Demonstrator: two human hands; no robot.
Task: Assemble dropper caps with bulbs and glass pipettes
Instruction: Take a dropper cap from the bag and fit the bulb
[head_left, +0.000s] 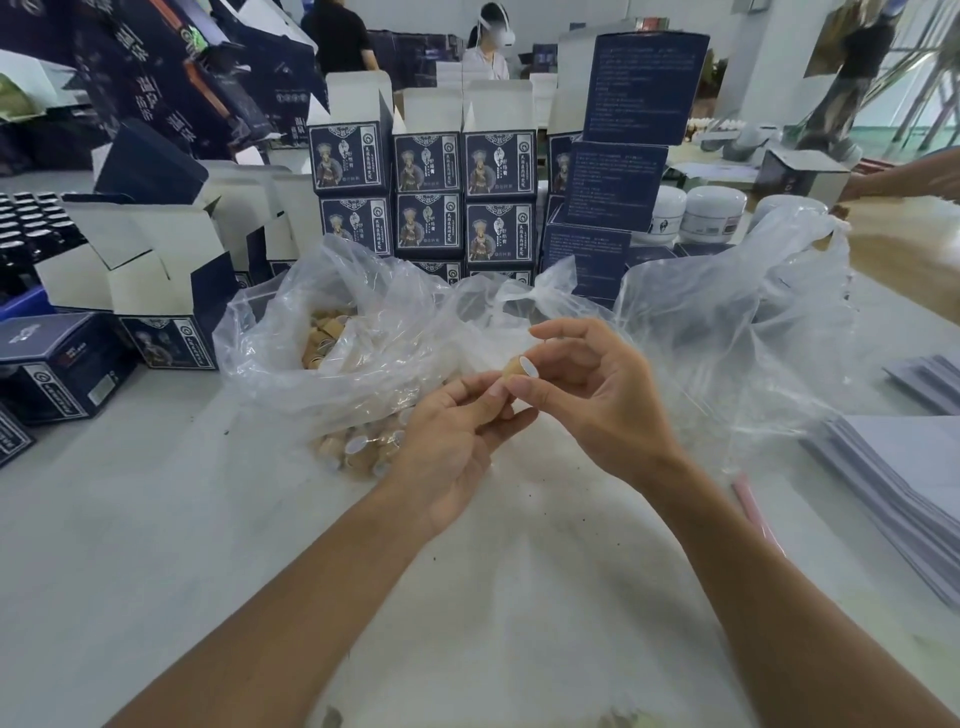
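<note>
A tan wooden-looking dropper cap (519, 370) with a white inner face is held above the table between both hands. My right hand (597, 400) pinches it with thumb and fingers curled round it. My left hand (457, 436) meets it from below, fingertips touching its lower side. Behind the hands lies a clear plastic bag (332, 358) holding several more tan caps (324, 340), and a small heap of caps (363, 449) sits at its near edge. No bulb or glass pipette is visible.
Stacked dark blue printed cartons (431, 197) and open cartons (150, 280) stand behind the bag. White jars (706, 213) sit at the back right, paper stacks (904, 478) at the right, another crumpled clear bag (737, 322) beside them. People work in the background.
</note>
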